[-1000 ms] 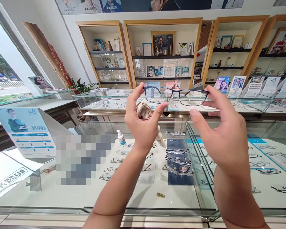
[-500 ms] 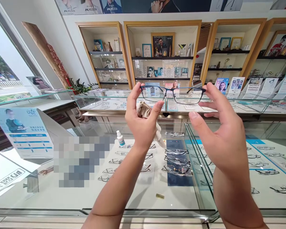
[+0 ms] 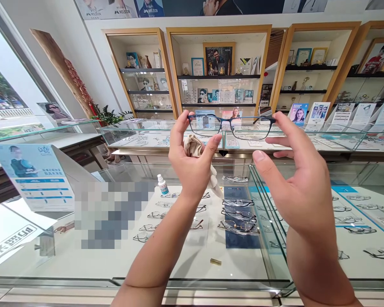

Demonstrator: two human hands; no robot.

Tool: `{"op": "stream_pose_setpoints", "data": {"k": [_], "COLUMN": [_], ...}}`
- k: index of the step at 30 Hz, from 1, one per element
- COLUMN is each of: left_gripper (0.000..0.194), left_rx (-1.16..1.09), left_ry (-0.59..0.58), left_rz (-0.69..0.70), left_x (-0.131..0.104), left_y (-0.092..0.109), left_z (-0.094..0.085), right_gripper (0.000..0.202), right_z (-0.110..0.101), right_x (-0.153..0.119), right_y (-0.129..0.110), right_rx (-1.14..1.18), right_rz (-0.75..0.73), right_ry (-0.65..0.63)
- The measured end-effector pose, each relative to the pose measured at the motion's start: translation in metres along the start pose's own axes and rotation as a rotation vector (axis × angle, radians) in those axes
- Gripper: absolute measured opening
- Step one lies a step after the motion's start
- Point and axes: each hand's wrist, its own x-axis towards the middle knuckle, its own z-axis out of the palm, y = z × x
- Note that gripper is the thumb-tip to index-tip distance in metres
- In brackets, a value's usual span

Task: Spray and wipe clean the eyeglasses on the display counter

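Observation:
A pair of eyeglasses [image 3: 225, 121] with a thin dark blue frame is held up level in front of me, lenses upright and temples pointing away. My left hand [image 3: 192, 157] has its index fingertip at the left end of the frame. Its other fingers are curled round a crumpled beige cloth [image 3: 193, 146], and part of the cloth hangs below the palm. At the frame's right end rests the index fingertip of my right hand [image 3: 299, 175]. That hand's thumb stands apart from the frame, and its other fingers are spread beneath.
Below lies a glass display counter [image 3: 192, 266] with rows of eyeglasses. A small white bottle [image 3: 162, 185] and a short brass-coloured piece [image 3: 215, 262] are on it. A blue-white sign [image 3: 32, 177] stands left. Another glass counter [image 3: 141, 138] and wooden-framed shelves [image 3: 218, 30] are behind.
The eyeglasses have turned very slightly between my fingertips, and their temples show at a slightly different angle. Both hands keep almost the same place and hold.

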Motion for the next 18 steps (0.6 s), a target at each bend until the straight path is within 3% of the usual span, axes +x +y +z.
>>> {"op": "stream_pose_setpoints", "data": {"k": [7,18], "left_gripper": [0.072,0.082], "left_rx": [0.021,0.125], "left_ry": [0.008,0.167], "left_rz": [0.018,0.087], "left_x": [-0.001,-0.010], "left_y": [-0.001,0.013], "left_z": [0.002,0.006], "right_gripper": [0.069,0.057], "right_z": [-0.001,0.019], "right_x": [-0.001,0.004], "right_y": [-0.001,0.017], "right_rx": [-0.002,0.141], "right_rz": [0.006,0.061], "right_ry": [-0.007,-0.008]}}
